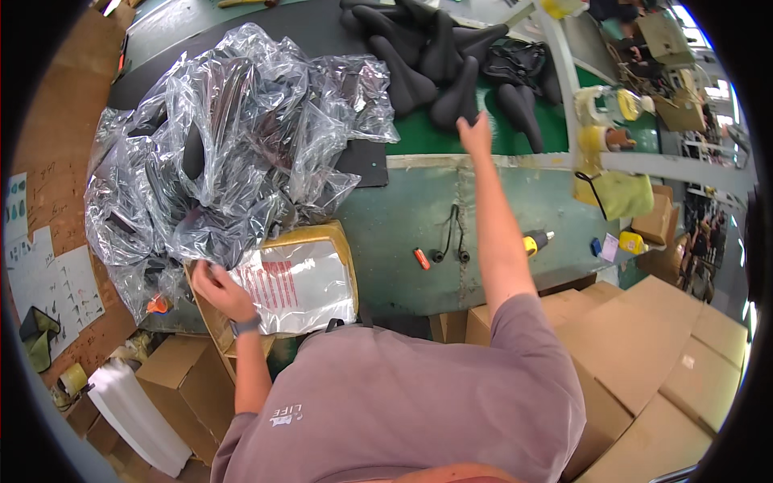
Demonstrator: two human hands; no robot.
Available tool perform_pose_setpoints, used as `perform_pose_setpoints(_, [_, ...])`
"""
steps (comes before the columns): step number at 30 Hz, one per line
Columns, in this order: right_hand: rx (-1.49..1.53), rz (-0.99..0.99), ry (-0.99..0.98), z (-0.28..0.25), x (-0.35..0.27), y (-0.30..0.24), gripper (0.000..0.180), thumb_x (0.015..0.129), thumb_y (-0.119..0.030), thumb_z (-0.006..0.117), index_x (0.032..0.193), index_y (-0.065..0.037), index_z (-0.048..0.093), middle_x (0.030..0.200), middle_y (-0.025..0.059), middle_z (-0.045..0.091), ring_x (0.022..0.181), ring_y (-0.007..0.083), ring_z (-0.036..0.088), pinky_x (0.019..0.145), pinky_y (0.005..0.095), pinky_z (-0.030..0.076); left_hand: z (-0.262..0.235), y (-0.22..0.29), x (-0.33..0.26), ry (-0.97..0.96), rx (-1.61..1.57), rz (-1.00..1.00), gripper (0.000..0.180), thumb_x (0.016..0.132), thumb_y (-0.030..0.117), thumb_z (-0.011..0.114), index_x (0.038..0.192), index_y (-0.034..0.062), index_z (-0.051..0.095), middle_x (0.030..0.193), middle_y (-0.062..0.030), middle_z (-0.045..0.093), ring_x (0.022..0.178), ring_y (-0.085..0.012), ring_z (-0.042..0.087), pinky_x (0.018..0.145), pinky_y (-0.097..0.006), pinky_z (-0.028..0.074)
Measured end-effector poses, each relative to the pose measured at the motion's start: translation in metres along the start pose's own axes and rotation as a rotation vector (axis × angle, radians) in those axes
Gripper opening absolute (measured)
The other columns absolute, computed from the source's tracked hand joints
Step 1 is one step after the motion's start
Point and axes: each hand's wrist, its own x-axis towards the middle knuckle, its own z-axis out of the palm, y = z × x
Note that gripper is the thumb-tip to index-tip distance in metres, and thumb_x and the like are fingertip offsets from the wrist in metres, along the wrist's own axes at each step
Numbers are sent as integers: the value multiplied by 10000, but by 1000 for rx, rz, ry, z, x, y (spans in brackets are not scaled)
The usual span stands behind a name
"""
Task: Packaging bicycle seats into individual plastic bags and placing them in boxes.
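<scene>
My right hand [477, 135] reaches far forward and grips the near end of a black bicycle saddle [457, 95]. That saddle lies among several other black saddles [403, 76] on a green surface. My left hand [219, 291] is beside the left edge of an opened carton, its fingers loosely bent and slightly apart, with nothing visible in them. Just beyond those fingers rises a large heap of clear plastic bags [241, 137] with dark saddles inside. In the carton [348, 258] lies a pack of clear plastic bags [294, 286] with red print.
On the bench are an orange lighter [421, 258], black cords [452, 233] and a yellow-black tool [535, 242]. A metal rack post [564, 72] stands at the right, with a yellow-green cloth [624, 196]. Cardboard boxes [636, 338] flank me; white foam [138, 419] stands at lower left.
</scene>
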Motion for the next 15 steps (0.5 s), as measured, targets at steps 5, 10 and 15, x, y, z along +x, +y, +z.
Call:
perform_pose_setpoints(5, [151, 35, 183, 28, 133, -31, 1305, 822, -566, 903, 1723, 84, 218, 1624, 382, 509, 1495, 494, 541, 1241, 502, 441, -32, 55, -46, -179, -242, -217, 450, 1040, 33, 718, 1468, -12, 586, 1394, -173, 639, 986, -216, 691, 825, -321, 577])
perform_pose_setpoints(10, [-27, 186, 167, 49, 86, -89, 1086, 788, -600, 933, 1547, 63, 531, 1421, 324, 696, 1343, 458, 676, 1134, 501, 523, -31, 69, -94, -662, -390, -80, 298, 1002, -8, 743, 1298, 2, 712, 1047, -152, 790, 839, -253, 757, 719, -354, 608])
perform_pose_setpoints(15, [347, -5, 340, -25, -82, -85, 589, 819, -475, 965, 1065, 26, 777, 1061, 216, 774, 1010, 377, 741, 939, 479, 572, -2, 122, -93, -1077, -609, 148, 287, 1000, 67, 752, 1286, 44, 736, 1015, -131, 780, 889, -306, 768, 767, -385, 612])
